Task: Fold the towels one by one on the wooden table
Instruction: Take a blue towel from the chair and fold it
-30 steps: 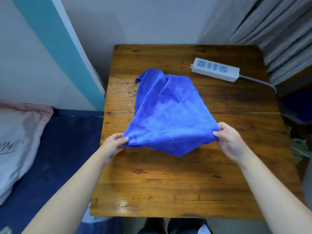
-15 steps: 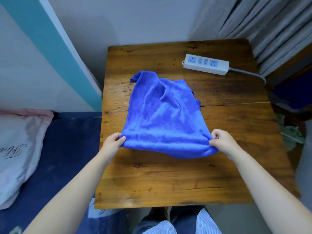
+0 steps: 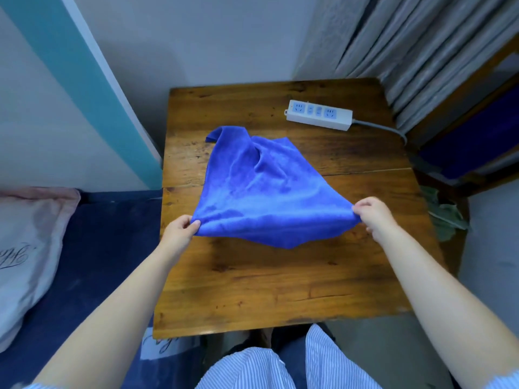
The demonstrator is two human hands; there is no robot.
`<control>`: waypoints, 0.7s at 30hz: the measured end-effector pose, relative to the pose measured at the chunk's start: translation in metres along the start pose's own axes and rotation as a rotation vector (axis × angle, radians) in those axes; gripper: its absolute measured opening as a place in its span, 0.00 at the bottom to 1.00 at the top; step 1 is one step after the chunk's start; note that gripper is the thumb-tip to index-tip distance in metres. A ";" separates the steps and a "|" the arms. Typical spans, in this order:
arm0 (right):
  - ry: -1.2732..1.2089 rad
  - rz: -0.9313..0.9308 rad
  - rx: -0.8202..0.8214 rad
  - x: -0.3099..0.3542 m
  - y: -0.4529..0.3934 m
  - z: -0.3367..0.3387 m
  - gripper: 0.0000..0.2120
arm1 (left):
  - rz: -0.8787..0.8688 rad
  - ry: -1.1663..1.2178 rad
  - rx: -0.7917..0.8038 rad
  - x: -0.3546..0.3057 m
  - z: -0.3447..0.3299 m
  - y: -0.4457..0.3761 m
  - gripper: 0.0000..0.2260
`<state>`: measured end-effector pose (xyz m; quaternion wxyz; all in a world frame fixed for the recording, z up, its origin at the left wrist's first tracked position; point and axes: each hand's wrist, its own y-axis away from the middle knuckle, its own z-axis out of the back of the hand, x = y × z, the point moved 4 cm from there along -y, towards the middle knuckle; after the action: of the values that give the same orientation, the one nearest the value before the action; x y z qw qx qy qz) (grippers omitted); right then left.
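Towel [image 3: 261, 189], blue microfibre, mid-table, near edge lifted off the wood, far part draped on the wooden table [image 3: 280, 290] toward the back-left. Held at two near corners: left hand [image 3: 179, 231] pinched shut on the left corner, right hand [image 3: 373, 214] pinched shut on the right corner, thumb over fingers on both. Near hem sagging between the grips, low point hanging just over the near half of the table. Not yet a clean spread, by the look of it.

Step in hand, as judged: flattening before the first fold. To do well:
- Pull hands apart until near hem goes straight, no belly.
- Keep grips at the true corners, not bunched cloth; right grip looks gathered.
- Draw toward the near edge while lowering, so far part drags flat.
- Lay near hem parallel to the table's near edge.

Further back: ridge and creases running up the middle, far-left corner curled over near the left edge. Needs smoothing or a shake, else fold locks the wrinkle in.

Far right corner: power strip [image 3: 318, 115] with cable, apart from the cloth. Keep far corners short of it.
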<state>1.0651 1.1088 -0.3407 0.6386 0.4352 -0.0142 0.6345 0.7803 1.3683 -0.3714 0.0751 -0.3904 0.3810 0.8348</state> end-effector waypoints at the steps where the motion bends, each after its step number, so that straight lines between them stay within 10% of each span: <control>1: 0.094 -0.044 0.035 -0.011 0.002 -0.005 0.15 | 0.044 -0.010 0.032 0.006 -0.003 0.004 0.10; 9: 0.738 -0.099 0.040 0.002 0.016 -0.005 0.15 | 0.338 -0.051 0.134 0.012 -0.007 0.025 0.17; 21: 0.015 0.573 -0.390 0.274 0.045 0.087 0.10 | -0.484 0.130 -0.459 -0.265 0.091 0.017 0.08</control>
<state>1.1283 1.2695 -0.1058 0.5057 0.2785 -0.2520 0.7766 0.8999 1.4653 -0.1364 0.1568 -0.5284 0.0835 0.8302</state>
